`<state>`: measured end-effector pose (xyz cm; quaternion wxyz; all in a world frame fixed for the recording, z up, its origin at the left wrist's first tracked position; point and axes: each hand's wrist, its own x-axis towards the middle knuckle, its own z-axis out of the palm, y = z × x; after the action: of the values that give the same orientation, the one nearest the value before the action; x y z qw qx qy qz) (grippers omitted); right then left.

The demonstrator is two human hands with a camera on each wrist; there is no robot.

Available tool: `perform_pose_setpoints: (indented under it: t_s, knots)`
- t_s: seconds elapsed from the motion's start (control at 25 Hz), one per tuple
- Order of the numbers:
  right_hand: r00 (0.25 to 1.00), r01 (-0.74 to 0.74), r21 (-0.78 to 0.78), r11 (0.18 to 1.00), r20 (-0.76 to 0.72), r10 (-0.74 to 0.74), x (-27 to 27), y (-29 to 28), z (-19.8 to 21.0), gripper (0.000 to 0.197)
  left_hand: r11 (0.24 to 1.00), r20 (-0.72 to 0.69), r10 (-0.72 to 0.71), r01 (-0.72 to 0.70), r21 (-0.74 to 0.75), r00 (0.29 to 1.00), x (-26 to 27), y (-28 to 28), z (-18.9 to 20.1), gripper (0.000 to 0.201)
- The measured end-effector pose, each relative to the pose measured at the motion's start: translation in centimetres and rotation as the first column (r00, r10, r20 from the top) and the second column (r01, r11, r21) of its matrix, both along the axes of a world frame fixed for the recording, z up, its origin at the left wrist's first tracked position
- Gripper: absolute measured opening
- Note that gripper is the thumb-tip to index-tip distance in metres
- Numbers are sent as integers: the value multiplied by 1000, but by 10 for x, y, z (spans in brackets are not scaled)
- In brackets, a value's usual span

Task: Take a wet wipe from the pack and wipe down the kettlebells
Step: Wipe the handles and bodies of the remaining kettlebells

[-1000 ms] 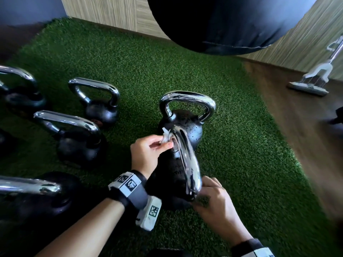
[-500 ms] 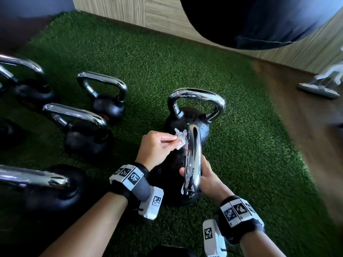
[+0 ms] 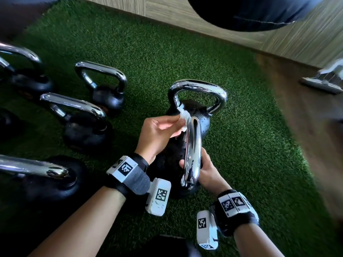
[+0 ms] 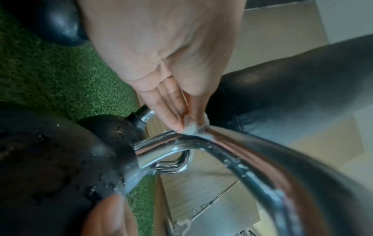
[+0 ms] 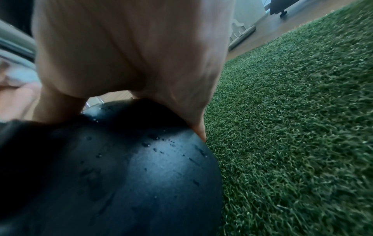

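Observation:
A black kettlebell (image 3: 173,160) with a chrome handle (image 3: 193,145) stands in the middle of the green turf, its body beaded with droplets (image 5: 125,167). My left hand (image 3: 159,130) pinches a crumpled white wet wipe (image 3: 184,117) against the far top bend of that handle (image 4: 193,140); the wipe (image 4: 191,127) sits between fingertips and thumb. My right hand (image 3: 206,169) grips the kettlebell body beside the near end of the handle, thumb on one side and fingers on the other (image 5: 129,63). A second kettlebell (image 3: 198,97) stands just behind. No wipe pack shows.
Several more chrome-handled kettlebells (image 3: 87,127) (image 3: 105,89) (image 3: 37,175) stand to the left on the turf (image 3: 241,145). A dark punching bag (image 3: 250,12) hangs above the far side. Wooden floor (image 3: 306,127) and a metal stand foot (image 3: 323,82) lie at right.
My right hand has shifted from the near front of the kettlebell to its right side. The left hand has kept the wipe at the far top of the handle.

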<state>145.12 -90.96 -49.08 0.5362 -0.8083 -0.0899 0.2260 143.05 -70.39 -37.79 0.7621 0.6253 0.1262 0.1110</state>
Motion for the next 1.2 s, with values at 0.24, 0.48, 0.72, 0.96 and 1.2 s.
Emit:
perform_pose_setpoints:
  t_s: [0.24,0.48,0.72,0.96,1.2]
  knots:
    - [999,33,15,999,-6,-33,-2,1,-3,87,999,29,10,-9,-41,1000,0,-3,16,29]
    - [1000,24,64,998,-11,-23,-1,-2,-6,89,992,58,-111,108,59,992,-15,5,31,34]
    - [1000,13,68,998,16,-14,-1,-2,-4,87,981,68,-87,73,178,994,-18,5,29,50]
    - [1000,19,79,997,0,-19,0,-1,-2,86,990,61,-137,135,41,989,-55,-3,27,22]
    - [1000,18,74,997,-2,-18,0,-1,-9,93,970,-21,-244,245,8,969,-84,1,26,20]
